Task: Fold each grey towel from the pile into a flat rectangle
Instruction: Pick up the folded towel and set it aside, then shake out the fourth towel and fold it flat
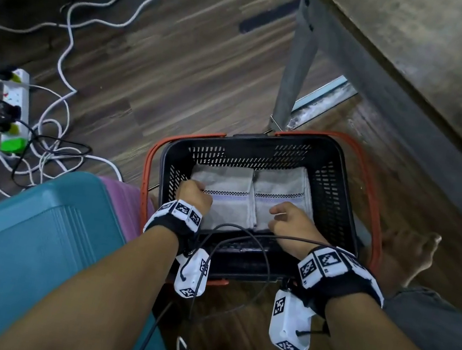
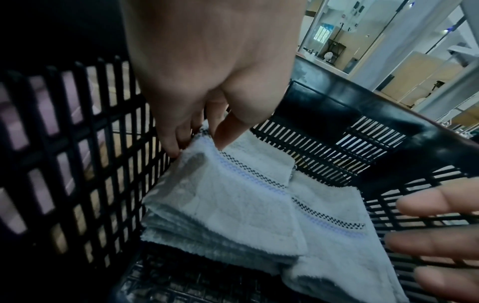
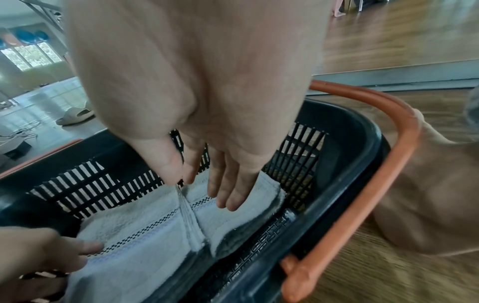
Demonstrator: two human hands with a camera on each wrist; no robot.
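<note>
Towels (image 1: 239, 190) lie folded in two stacks, lower centre, inside the basket (image 1: 340, 190); my left hand (image 1: 194, 194) pinches one's edge, right hand (image 1: 291, 224) relaxed, holding nothing.

The black slotted plastic basket with orange handles (image 1: 339, 174) stands on the wooden floor (image 1: 180, 68). In the basket, two stacks of folded grey towels lie side by side, touching: the left stack (image 1: 226, 186) and the right stack (image 1: 279, 189). The left hand (image 1: 194, 194) is in the basket at the left stack's outer edge; the right hand (image 1: 292, 223) lies over the right stack. Behind the basket stands the grey metal table leg (image 1: 295, 72). Left of the basket lie the teal plastic lid (image 1: 30, 233) and, further left, the white power strip (image 1: 15, 111). Right of the basket rests a bare foot (image 1: 406, 250).
</note>
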